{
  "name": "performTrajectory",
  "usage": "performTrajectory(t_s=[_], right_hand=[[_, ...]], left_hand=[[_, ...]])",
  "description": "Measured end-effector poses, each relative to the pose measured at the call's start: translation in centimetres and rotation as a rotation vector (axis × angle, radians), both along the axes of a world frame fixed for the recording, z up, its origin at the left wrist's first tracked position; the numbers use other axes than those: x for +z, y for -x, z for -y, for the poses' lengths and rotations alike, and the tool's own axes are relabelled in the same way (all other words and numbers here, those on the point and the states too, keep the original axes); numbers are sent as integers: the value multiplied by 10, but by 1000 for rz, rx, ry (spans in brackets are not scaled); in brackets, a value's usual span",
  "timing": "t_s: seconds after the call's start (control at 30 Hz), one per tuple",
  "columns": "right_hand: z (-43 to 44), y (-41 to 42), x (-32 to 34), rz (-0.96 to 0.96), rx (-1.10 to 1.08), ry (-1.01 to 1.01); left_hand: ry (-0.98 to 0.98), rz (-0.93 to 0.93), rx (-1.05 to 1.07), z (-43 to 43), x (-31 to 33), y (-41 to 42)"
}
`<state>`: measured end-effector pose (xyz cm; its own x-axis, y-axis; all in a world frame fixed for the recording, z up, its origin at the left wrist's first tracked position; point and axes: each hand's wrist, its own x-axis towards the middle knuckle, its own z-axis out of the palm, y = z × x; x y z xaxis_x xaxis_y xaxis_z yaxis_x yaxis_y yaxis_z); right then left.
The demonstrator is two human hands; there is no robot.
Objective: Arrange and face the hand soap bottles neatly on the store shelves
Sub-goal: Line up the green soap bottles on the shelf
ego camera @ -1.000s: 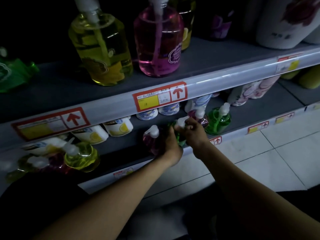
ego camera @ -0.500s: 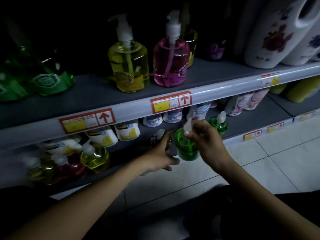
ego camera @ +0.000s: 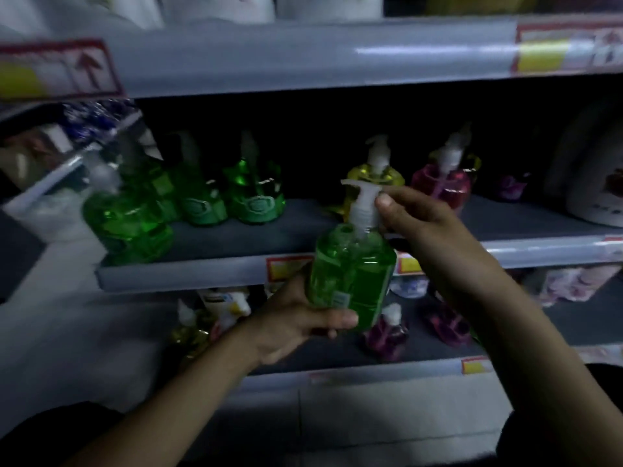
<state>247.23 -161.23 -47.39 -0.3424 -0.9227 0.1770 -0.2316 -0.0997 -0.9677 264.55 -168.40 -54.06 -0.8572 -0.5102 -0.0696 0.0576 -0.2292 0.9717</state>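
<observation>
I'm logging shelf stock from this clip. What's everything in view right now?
held soap bottle: one, green with a white pump, in front of the middle shelf
green soap bottles: about four (blurred), green, left of middle shelf
yellow soap bottle: one, yellow, middle shelf
pink soap bottle: one, pink, right of the yellow one
white jug: one, white, right end of middle shelf
magenta bottles: two, magenta, lower shelf
small yellow bottle: one, yellow, lower shelf left
price labels: several, red and yellow, shelf edges
left hand: grips the held bottle's base
right hand: pinches its pump
</observation>
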Motion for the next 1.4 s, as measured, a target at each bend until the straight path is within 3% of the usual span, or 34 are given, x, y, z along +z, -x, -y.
performTrajectory(t_s=[0.17, 0.27, 0.33, 0.4, 0.53, 0.63, 0.77, 0.87, 0.97, 1.03, 1.13, 1.27, 1.3, 1.4], right_hand=[[21, -48, 4, -191, 11, 43], [34, -74, 3, -87, 147, 62], [43, -87, 2, -3, 178, 78], [51, -89, 3, 23, 166, 123], [60, -71, 1, 127, 341, 73], [60, -73, -5, 218, 427, 67], [61, -95, -6, -26, 308, 78], [66, -94, -11, 36, 204, 123], [69, -77, -14, 203, 215, 129], [70, -71, -14, 263, 256, 113], [76, -83, -12, 114, 286, 94], [88, -100, -11, 11, 128, 192], [92, -101, -11, -36, 109, 197], [104, -102, -11, -159, 141, 198]], left_hand=[[209, -64, 469, 10, 13, -25], [431, -24, 735, 11, 10, -32], [551, 20, 798, 16, 8, -39], [510, 21, 689, 28, 11, -53], [208, -64, 285, 45, 21, -78], [314, 28, 503, 41, 14, -74], [574, 106, 920, 30, 16, -65], [609, 118, 818, 32, 15, -69], [381, 75, 573, 46, 17, -79], [316, 58, 548, 48, 16, -77], [396, 47, 672, 39, 16, -69], [593, 183, 615, 50, 34, -91], [698, 236, 714, 57, 42, -102], [851, 224, 1364, 84, 57, -143]])
